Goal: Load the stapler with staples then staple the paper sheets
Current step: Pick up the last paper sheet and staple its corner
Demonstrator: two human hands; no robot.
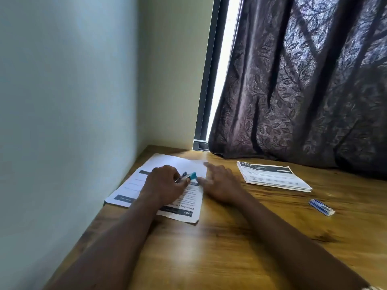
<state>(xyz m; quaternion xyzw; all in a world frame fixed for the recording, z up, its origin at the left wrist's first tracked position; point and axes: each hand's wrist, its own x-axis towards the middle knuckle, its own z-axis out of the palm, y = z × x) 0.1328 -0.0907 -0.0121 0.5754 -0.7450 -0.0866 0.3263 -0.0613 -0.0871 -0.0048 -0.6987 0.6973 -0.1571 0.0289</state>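
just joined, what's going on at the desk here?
A person works at a wooden desk. Their left hand holds a blue stapler over loose paper sheets by the wall, while the right hand lies open at the sheets' edge. A second paper stack and a small blue box, likely staples, sit apart to the right.

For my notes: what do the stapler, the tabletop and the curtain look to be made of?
Stapler: seemingly a teal plastic shell over a shiny metal strip; it is small and blurred in the left hand. Tabletop: wood or wood-look laminate, with grain, a dark knot and a soft sheen. Curtain: dark woven cloth, leaf-patterned, daylight glowing through it.
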